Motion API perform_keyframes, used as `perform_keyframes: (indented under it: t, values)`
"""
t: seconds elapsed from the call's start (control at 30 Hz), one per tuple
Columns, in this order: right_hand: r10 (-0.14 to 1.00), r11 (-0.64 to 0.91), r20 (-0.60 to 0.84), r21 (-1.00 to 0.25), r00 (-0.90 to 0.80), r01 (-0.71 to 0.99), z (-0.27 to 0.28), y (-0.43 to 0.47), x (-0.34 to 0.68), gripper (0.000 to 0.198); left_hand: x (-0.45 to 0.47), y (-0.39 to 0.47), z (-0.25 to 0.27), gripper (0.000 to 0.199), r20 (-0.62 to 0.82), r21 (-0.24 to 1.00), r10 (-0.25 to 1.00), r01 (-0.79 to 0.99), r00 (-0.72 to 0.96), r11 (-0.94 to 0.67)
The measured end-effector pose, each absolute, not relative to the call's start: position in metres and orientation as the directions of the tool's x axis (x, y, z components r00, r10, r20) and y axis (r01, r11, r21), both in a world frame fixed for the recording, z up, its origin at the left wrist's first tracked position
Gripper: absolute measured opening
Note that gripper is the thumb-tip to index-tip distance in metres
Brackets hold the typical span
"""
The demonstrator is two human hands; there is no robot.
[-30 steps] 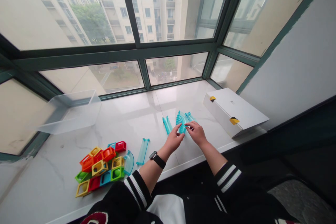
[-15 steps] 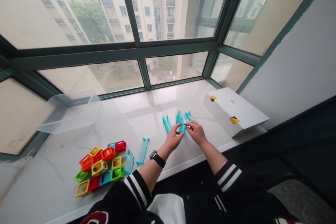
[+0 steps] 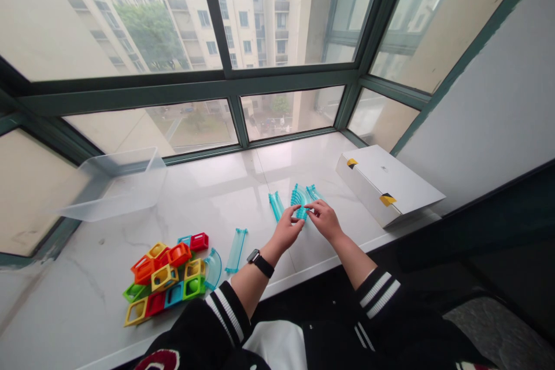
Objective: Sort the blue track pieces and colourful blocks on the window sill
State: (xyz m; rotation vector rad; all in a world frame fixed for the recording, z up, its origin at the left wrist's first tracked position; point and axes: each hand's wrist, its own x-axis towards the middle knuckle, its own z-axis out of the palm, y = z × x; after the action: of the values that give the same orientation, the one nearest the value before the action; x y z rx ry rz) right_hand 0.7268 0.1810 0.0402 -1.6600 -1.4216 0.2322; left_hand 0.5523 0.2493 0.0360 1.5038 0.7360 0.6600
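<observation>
Both hands are at a set of clear turquoise curved track pieces (image 3: 299, 193), which lie close together on the white sill. From the left, the thumb and fingers of my left hand (image 3: 290, 225) close on the pieces' near edge. My right hand (image 3: 324, 219) pinches them from the right, fingertips almost meeting the left ones. The fingers partly hide the near ends. A straight turquoise track piece (image 3: 275, 206) lies just left of the set, and another track piece (image 3: 313, 192) sits behind my right hand.
At the left is a pile of coloured plastic blocks (image 3: 165, 277), with a curved track piece (image 3: 212, 269) and a straight track piece (image 3: 236, 250) beside it. A clear plastic bin (image 3: 117, 185) stands far left; a white box (image 3: 390, 179) is at the right. Windows line the back.
Almost nothing differs. Both hands stay at the curved track pieces, with only a very slight shift of the view.
</observation>
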Motion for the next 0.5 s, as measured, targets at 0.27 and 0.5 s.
perform_keyframes:
  t: [0.27,0.5]
  values:
    - [0.823,0.051,0.423,-0.720,0.379,0.692,0.047,0.170,0.721,0.030,0.532,0.244,0.058,0.051,0.021,0.995,0.780,0.064,0.625,-0.078]
    - [0.800,0.112,0.484,-0.702,0.355,0.704,0.046,0.128,0.707,0.021,0.433,0.241,0.067,0.030,0.119,0.946,0.853,0.203,0.509,-0.253]
